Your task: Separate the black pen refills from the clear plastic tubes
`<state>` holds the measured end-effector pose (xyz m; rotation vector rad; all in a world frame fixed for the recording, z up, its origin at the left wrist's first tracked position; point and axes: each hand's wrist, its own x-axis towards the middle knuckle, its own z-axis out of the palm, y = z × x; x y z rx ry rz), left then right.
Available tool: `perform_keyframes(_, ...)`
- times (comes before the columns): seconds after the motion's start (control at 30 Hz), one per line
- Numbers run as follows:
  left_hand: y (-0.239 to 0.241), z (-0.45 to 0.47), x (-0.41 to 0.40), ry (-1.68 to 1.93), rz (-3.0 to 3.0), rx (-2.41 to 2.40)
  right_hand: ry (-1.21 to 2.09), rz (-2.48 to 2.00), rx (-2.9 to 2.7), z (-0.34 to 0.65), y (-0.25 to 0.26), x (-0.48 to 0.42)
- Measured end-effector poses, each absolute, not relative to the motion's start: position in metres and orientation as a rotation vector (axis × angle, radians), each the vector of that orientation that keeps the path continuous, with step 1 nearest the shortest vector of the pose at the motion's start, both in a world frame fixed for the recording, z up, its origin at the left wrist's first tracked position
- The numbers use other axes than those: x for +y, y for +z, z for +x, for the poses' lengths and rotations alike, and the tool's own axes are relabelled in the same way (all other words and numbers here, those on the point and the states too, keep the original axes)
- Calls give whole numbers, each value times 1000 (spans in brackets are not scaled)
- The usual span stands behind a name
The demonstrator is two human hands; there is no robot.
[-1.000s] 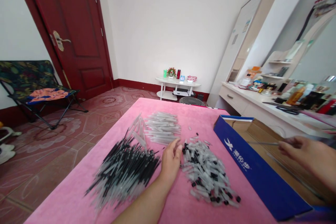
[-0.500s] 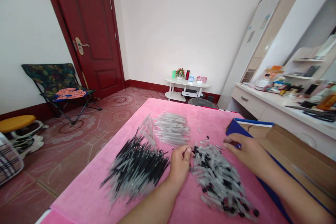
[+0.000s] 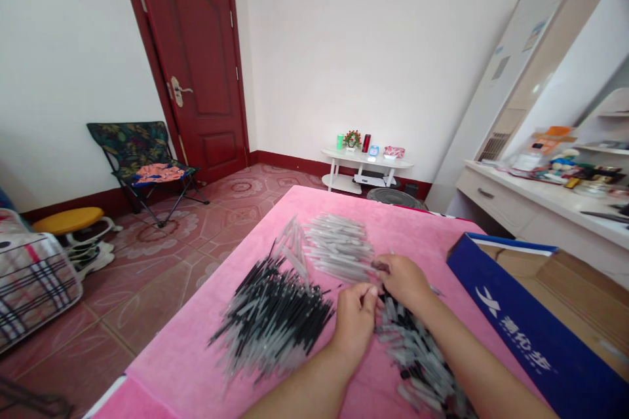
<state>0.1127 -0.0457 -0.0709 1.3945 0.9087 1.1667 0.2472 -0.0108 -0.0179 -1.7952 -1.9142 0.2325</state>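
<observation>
My left hand (image 3: 354, 315) is closed in a pinch at the middle of the pink-covered table, between two piles; what sits in its fingertips is too small to make out. My right hand (image 3: 403, 280) is close beside it, with curled fingers above the far end of a pile of clear pen caps and small black plugs (image 3: 417, 353). Whatever those fingers hold is hidden. Left of my hands lies a heap of black-and-clear pen refills (image 3: 275, 321). Beyond it, clear pen barrels (image 3: 339, 245) are stacked side by side.
An open blue cardboard box (image 3: 511, 321) stands at the table's right edge. The pink cloth (image 3: 177, 347) covers the tabletop. Past the table are a low white stand (image 3: 339, 157), a folding chair (image 3: 142, 150) and a white dresser (image 3: 511, 196).
My right hand has moved left from beside the blue box to over the caps, near my left hand. My left hand stays pinched. The view has turned slightly left.
</observation>
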Motion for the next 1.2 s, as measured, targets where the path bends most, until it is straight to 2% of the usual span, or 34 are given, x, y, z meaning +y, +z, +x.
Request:
perform_keyframes(0.37, -45, 103, -47, 1458, 1131, 857, 739, -1468, -1705, 232, -7, -60)
perform_keyframes(0.5, -26, 94, -40, 1602, 1028, 825, 655, -1490, -1665, 215, -27, -63)
perform_keyframes(0.7, 1, 82, -28, 1711, 934, 734, 590, -1330, -2142, 165, -37, -85)
perform_keyframes(0.87, 4, 82, -27, 1708, 889, 692, 474, -1250, -2263, 143, -40, -91)
perform_keyframes(1.2, 1, 72, -14, 1681, 836, 649, 398, -1068, -2416, 163, -31, -94)
